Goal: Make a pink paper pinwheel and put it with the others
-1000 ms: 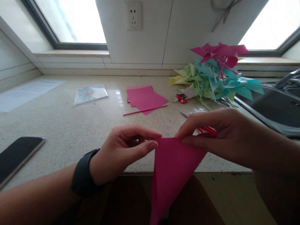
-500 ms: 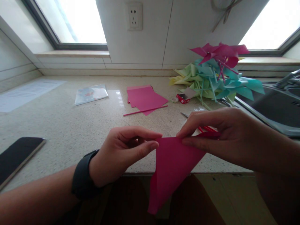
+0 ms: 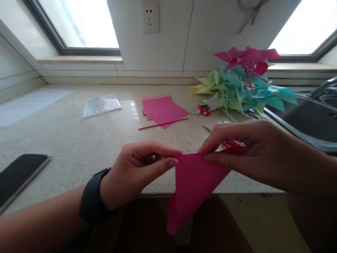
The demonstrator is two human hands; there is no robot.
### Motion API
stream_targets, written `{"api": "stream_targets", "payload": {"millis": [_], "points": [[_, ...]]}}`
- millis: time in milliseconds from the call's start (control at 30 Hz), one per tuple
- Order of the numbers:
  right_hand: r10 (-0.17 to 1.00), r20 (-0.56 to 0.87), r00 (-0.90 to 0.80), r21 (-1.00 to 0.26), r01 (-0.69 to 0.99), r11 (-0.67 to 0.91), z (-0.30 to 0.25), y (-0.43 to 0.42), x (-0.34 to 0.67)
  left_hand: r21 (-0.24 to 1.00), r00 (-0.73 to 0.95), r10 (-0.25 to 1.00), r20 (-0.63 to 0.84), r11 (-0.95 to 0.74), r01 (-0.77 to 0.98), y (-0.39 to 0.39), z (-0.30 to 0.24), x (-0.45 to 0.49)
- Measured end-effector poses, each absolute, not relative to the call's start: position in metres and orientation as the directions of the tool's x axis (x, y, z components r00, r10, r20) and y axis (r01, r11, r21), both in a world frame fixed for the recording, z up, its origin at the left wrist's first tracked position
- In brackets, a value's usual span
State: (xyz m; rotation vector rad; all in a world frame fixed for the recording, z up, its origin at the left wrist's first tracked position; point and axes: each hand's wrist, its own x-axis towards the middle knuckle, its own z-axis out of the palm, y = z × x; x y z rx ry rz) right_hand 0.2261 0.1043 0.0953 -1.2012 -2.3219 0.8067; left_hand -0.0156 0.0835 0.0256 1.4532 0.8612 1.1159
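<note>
A pink paper folded into a triangle (image 3: 192, 186) hangs point-down over the counter's front edge (image 3: 79, 147). My left hand (image 3: 134, 170), with a black watch on the wrist, pinches the paper's upper left corner between thumb and forefinger. My right hand (image 3: 250, 151) pinches the top edge at the right, fingers closed on it. Red scissor handles (image 3: 231, 144) lie on the counter under my right hand.
More pink sheets (image 3: 162, 109) and a pink straw (image 3: 163, 123) lie mid-counter. A heap of paper pinwheels (image 3: 242, 82) sits back right beside a sink (image 3: 308, 121). A small red box (image 3: 205, 110), a plastic sleeve (image 3: 101, 104), a printed sheet (image 3: 28, 105) and a phone (image 3: 18, 175) also lie there.
The paper's hanging lower tip has risen and swung slightly left. Both hands stay almost where they were, still pinching the top edge.
</note>
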Motion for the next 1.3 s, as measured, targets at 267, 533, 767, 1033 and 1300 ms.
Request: {"api": "stream_targets", "payload": {"millis": [267,533,767,1033,1300], "points": [[0.816,0.092,-0.571,-0.647,0.589,0.484,0.094,0.105,0.227,0.982,0.326,0.929,0.174,-0.141,-0.122,0.084,0.024,-0.015],[0.821,0.058,-0.568,-0.652,0.601,0.462,0.096,0.106,0.226,0.982,0.327,0.927,0.184,-0.158,-0.107,0.085,0.025,-0.015],[0.802,0.087,-0.591,-0.626,0.593,0.506,0.093,0.107,0.229,0.98,0.334,0.921,0.199,-0.177,-0.094,0.089,0.024,-0.014],[0.768,0.092,-0.634,-0.603,0.578,0.55,0.097,0.106,0.228,0.989,0.368,0.92,0.138,-0.148,-0.001,0.089,0.027,-0.017],[0.746,0.093,-0.66,-0.599,0.561,0.571,0.091,0.104,0.225,0.978,0.438,0.898,-0.036,-0.059,0.201,0.084,0.037,-0.016]]}}
